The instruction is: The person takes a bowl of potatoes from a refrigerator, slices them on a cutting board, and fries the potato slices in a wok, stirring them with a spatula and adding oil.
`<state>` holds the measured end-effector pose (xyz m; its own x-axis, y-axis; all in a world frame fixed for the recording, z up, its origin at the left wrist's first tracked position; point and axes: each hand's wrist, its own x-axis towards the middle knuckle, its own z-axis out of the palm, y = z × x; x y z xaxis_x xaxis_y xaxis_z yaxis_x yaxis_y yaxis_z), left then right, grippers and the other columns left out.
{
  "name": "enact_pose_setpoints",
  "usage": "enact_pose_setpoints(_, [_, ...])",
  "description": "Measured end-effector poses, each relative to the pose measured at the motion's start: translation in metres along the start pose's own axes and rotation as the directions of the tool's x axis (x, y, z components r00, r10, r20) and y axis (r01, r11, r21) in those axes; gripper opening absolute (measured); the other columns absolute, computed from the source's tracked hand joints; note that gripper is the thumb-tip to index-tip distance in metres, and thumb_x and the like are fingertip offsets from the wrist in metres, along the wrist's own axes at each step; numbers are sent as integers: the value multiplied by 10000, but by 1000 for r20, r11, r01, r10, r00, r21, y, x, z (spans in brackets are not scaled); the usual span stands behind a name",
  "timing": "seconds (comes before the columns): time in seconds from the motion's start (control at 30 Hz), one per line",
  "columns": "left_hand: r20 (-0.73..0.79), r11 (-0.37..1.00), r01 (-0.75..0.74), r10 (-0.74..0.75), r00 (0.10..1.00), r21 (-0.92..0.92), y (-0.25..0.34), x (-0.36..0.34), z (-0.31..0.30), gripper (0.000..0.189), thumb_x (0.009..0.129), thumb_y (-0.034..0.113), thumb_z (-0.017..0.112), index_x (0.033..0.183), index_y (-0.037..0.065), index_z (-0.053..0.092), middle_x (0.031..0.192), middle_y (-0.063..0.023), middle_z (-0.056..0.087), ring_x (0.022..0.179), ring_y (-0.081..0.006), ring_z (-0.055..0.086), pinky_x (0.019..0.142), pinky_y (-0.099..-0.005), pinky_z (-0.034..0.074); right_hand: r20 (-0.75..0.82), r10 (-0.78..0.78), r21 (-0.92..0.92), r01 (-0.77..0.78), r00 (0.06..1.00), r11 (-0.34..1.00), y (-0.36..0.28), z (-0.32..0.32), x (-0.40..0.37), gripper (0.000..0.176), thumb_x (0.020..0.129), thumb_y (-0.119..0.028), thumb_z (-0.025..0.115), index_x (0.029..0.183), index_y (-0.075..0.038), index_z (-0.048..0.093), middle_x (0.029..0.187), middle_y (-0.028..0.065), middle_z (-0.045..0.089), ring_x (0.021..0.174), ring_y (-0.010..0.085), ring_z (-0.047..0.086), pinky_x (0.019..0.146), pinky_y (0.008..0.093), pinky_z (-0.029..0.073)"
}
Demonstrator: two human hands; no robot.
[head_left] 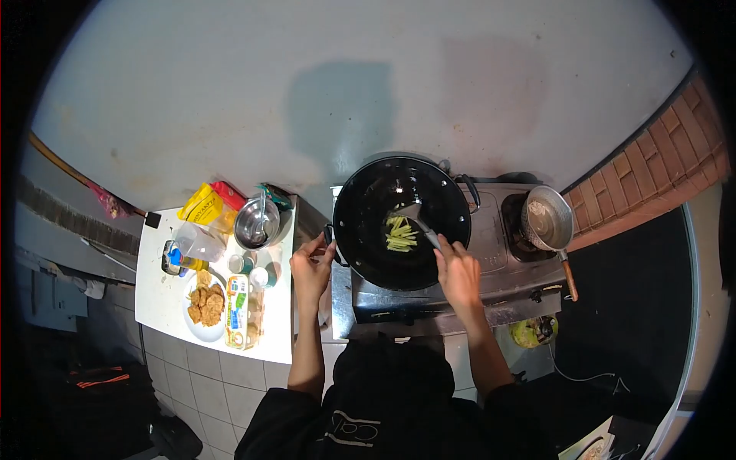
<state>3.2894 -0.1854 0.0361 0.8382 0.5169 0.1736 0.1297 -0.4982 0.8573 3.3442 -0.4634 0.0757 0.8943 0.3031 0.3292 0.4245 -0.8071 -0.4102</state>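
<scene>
A large black wok [368, 253] stands on the left side of the steel stove. Pale green vegetable strips [401, 234] lie in the bottom of it. My left hand [311, 268] is closed on the wok's left handle [330, 234]. In my right hand [458, 274] is the handle of a spatula [425, 230], held over the wok's lower right part. The spatula's metal blade touches or hangs just above the strips; which of these cannot be made out.
A saucepan [546, 218] with a wooden handle sits on the right burner. On the white table [165, 299] at left are a plate of fried food [205, 307], an egg carton [239, 313], a metal bowl [257, 224], jars, a plastic jug [199, 242] and a yellow bag [201, 205].
</scene>
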Motion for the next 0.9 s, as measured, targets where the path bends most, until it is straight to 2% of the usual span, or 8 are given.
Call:
enact_pose_setpoints(0.13, [15, 1000, 12, -12, 1000, 18, 11, 3, -7, 336, 810, 104, 729, 1095, -58, 656, 818, -147, 674, 698, -161, 671, 635, -266, 517, 35, -7, 9, 7, 999, 1000, -1, -4, -3, 291, 885, -134, 605, 1140, 3, 631, 822, 173, 604, 647, 339, 635, 559, 405, 507])
enact_pose_setpoints(0.27, [25, 1000, 2, -1, 1000, -18, 13, 4, -7, 320, 814, 78, 717, 1099, -56, 656, 824, -136, 678, 699, -150, 668, 646, -261, 517, -16, 23, 65, -22, 1000, 998, -1, -16, -5, 284, 885, -133, 608, 1132, 5, 633, 806, 169, 599, 642, 335, 633, 544, 407, 502])
enact_pose_setpoints(0.33, [34, 1000, -4, 4, 999, -23, 12, 4, -7, 318, 815, 71, 715, 1101, -53, 656, 830, -136, 684, 706, -145, 669, 650, -260, 518, -82, -9, 76, 15, 997, 997, -1, -11, 0, 285, 889, -134, 608, 1134, 9, 629, 803, 174, 593, 642, 342, 629, 546, 411, 500])
enact_pose_setpoints(0.47, [46, 1000, -3, 3, 999, -6, 10, 7, -7, 321, 812, 70, 715, 1104, -51, 655, 865, -151, 702, 733, -141, 675, 657, -257, 517, -72, -11, 91, 18, 997, 996, 3, 8, 8, 286, 894, -131, 602, 1142, 10, 623, 811, 180, 590, 638, 347, 626, 554, 409, 502])
enact_pose_setpoints(0.57, [38, 1000, -4, 5, 999, -21, 1, 7, -5, 328, 805, 70, 719, 1104, -50, 655, 882, -154, 707, 736, -141, 675, 657, -254, 514, -81, -33, 117, 42, 996, 992, 2, 13, 14, 291, 891, -122, 600, 1149, 12, 616, 822, 183, 589, 650, 351, 629, 567, 411, 508])
enact_pose_setpoints(0.63, [33, 999, -9, 11, 999, -42, -1, 7, -5, 333, 801, 71, 721, 1105, -50, 655, 887, -155, 708, 731, -140, 672, 658, -253, 512, -42, -120, 51, 122, 992, 991, 3, 17, 18, 293, 884, -109, 605, 1150, 14, 616, 819, 180, 585, 661, 351, 632, 579, 414, 511])
enact_pose_setpoints(0.73, [18, 1000, -4, 4, 1000, 3, 1, 7, -4, 339, 791, 80, 732, 1097, -46, 660, 863, -137, 702, 697, -132, 655, 653, -259, 509, 8, -96, 36, 96, 995, 995, 1, 7, 8, 293, 877, -106, 612, 1146, 11, 618, 812, 182, 581, 672, 351, 633, 587, 414, 512])
enact_pose_setpoints(0.9, [-9, 998, -30, 30, 999, 50, 11, 4, -5, 332, 783, 100, 743, 1079, -30, 668, 802, -103, 667, 650, -133, 620, 618, -274, 490, -34, -3, 86, 5, 999, 996, 7, -18, -7, 291, 879, -109, 613, 1146, 5, 617, 821, 187, 589, 681, 354, 631, 587, 415, 504])
